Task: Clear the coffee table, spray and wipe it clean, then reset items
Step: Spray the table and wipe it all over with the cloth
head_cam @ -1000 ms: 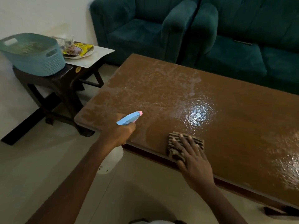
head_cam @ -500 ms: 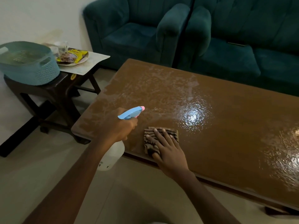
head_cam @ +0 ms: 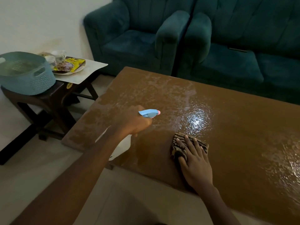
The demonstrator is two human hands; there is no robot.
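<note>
- our right hand (head_cam: 195, 166), fingers spread flat, presses the striped cloth (head_cam: 175, 147) near the coffee table's (head_cam: 243, 135) front edge, to wipe.
- our left hand (head_cam: 131, 122) grips the spray bottle (head_cam: 148, 113) over the table's left end, nozzle aimed inward.

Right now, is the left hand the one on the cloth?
No, the right hand lies flat on the striped cloth on the coffee table, while the left hand grips the spray bottle.

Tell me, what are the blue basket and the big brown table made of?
The basket looks like matte moulded plastic: its wall has a regular woven pattern and a cut-out handle. The coffee table seems wood or wood-look laminate, shiny where wet; I cannot tell which.
</note>
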